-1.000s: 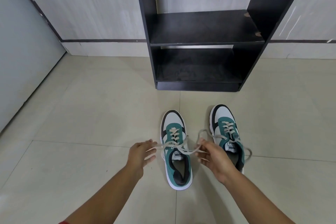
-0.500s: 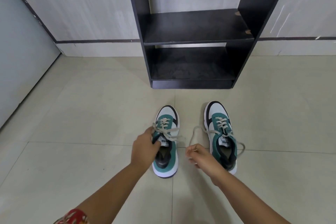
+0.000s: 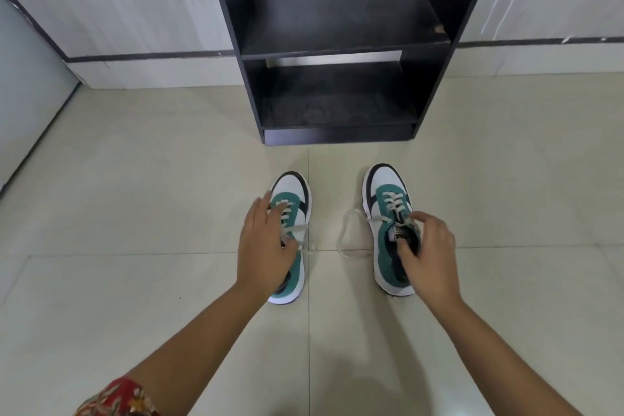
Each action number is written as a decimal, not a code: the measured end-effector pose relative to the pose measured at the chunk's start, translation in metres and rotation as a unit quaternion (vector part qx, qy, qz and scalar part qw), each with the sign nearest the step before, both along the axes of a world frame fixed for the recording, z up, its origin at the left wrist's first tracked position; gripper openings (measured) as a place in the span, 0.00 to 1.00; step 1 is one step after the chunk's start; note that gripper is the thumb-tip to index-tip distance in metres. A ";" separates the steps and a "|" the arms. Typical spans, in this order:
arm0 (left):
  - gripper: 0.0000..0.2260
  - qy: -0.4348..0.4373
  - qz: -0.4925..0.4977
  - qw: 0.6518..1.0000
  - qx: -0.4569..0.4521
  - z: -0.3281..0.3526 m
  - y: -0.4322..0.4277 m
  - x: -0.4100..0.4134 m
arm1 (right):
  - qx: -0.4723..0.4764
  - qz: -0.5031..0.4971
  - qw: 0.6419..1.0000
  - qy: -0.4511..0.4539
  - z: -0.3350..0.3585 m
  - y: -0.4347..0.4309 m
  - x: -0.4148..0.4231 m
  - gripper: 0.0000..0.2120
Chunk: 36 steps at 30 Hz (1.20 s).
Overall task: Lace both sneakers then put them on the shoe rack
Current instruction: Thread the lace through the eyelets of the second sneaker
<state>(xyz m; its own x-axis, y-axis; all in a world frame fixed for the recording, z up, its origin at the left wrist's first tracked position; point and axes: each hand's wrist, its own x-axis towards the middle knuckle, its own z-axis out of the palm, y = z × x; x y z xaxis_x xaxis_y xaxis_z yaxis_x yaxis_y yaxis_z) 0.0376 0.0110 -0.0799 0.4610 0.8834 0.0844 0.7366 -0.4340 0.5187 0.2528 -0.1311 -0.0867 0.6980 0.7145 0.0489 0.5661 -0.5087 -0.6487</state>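
Two green, white and black sneakers stand side by side on the tiled floor, toes toward the black shoe rack [image 3: 337,44]. My left hand [image 3: 265,243] lies over the left sneaker [image 3: 292,192], fingers wrapped around its lacing and opening. My right hand [image 3: 429,253] grips the right sneaker [image 3: 385,189] at its tongue and collar, thumb inside the opening. A loose beige lace [image 3: 344,236] loops from the right sneaker onto the floor between the shoes. The left sneaker's lace ends trail to its right.
The rack's two lower shelves [image 3: 337,108] stand against a pale wall [image 3: 118,3]. A grey door or panel [image 3: 23,84] is at the far left. Beige floor tiles [image 3: 135,196] spread around the shoes.
My right hand let go of the lace and moved right onto the right sneaker. My left hand settled over the left sneaker. The view shifted closer to the rack.
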 end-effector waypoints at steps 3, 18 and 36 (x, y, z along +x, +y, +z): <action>0.16 -0.048 -0.082 0.995 -0.018 0.001 -0.013 0.016 | -0.069 -0.077 0.979 0.174 -0.010 -0.005 0.021 0.24; 0.17 -0.059 -0.191 0.969 -0.146 -0.011 -0.030 0.055 | -0.064 -0.011 0.989 0.135 -0.011 -0.016 -0.005 0.08; 0.09 -0.026 -0.154 0.973 -0.171 0.013 -0.007 0.069 | -0.210 0.067 0.964 0.147 -0.007 -0.015 -0.004 0.31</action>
